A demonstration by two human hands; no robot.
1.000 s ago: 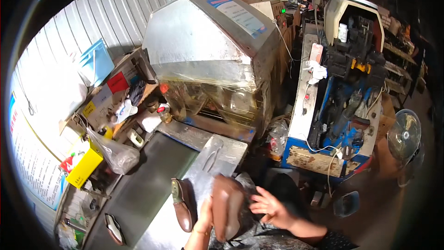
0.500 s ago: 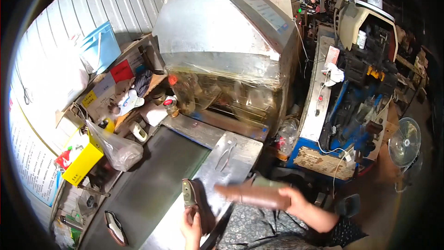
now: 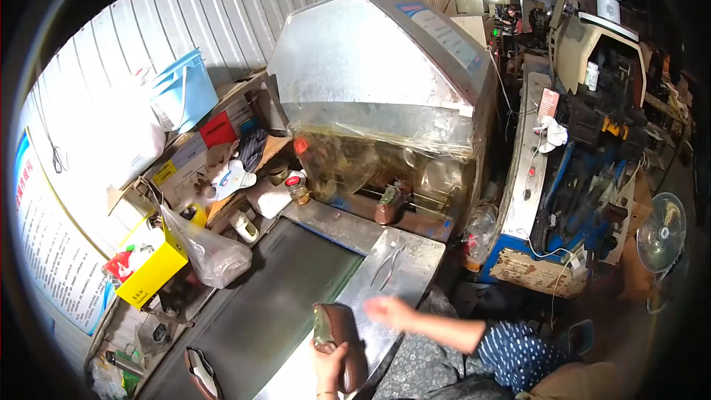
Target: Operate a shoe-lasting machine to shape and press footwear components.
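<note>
My left hand [image 3: 329, 363] is closed around a brown shoe [image 3: 346, 335] with a green last showing at its top, over the metal plate [image 3: 426, 250] at the lower middle. Just to the right, my right hand [image 3: 389, 312] reaches leftward over the plate, blurred, fingers apart and holding nothing. A pair of pliers [image 3: 386, 263] lies on the plate beyond both hands. Another brown shoe with a greenish top [image 3: 387, 206] stands at the opening of the hooded metal machine [image 3: 378, 74]. One more shoe [image 3: 201, 372], dark with a pale inside, rests on the dark belt [image 3: 274, 289] at lower left.
Along the left side stand a yellow box [image 3: 152, 270], a clear plastic bag [image 3: 215, 252] and a blue bin [image 3: 185, 89]. A red-lidded jar [image 3: 298, 190] sits near the machine's opening. At right are a blue-framed machine [image 3: 541, 267] and a fan [image 3: 661, 232].
The brown shoe my right hand held has left it, and that hand has moved left. A brown shoe now shows at the machine's opening. My left hand keeps its shoe; the view has shifted.
</note>
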